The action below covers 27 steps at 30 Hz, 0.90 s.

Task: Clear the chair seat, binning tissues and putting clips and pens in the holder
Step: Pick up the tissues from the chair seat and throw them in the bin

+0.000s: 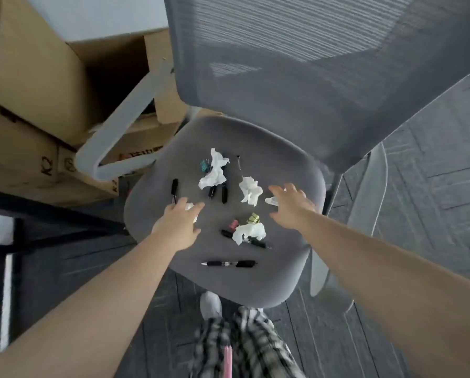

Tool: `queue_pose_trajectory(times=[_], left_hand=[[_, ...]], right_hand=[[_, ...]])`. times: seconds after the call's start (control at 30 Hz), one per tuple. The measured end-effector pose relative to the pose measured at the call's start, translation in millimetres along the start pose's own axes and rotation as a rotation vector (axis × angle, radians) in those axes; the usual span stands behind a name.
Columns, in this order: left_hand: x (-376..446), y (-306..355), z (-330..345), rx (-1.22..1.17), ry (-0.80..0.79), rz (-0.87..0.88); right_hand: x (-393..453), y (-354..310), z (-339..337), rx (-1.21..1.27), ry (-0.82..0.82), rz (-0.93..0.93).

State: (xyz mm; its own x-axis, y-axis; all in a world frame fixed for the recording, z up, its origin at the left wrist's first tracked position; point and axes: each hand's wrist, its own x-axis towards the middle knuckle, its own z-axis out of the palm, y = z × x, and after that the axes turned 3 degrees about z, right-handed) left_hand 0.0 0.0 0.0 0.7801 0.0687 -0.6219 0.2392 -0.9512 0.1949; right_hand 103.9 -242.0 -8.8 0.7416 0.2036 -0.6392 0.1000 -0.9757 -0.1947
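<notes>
Overhead, both bare hands spread open above the grey padded chair seat [291, 274], grasping nothing. Left hand [178, 227] covers a small white tissue scrap [189, 206]; right hand [291, 207] hovers beside another crumpled white tissue [251, 190]. Black pens [229, 263] and coloured binder clips [253, 219] lie scattered mid-seat.

"K2" is printed sideways on the lower cardboard box [37, 170]; its other markings are too blurred to read.
</notes>
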Motion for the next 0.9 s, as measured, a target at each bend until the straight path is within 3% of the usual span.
queue_pose_trajectory(times=[0.23,0.47,0.63,0.8,0.9], left_hand=[[48,-10,35,0.068,-0.012,-0.035],[68,-20,48,0.075,-0.03,-0.075],[72,-12,36,-0.072,0.192,-0.037],[95,4,1,-0.308,0.335,-0.116],[114,15,-14,-0.351,0.347,-0.139]], right_hand=[[41,-6,34,-0.042,-0.017,0.178],[55,-4,45,-0.057,0.05,0.181],[62,-1,37,0.002,0.063,0.227],[66,-15,23,0.281,0.275,0.164],[69,-33,17,0.327,0.331,0.06]])
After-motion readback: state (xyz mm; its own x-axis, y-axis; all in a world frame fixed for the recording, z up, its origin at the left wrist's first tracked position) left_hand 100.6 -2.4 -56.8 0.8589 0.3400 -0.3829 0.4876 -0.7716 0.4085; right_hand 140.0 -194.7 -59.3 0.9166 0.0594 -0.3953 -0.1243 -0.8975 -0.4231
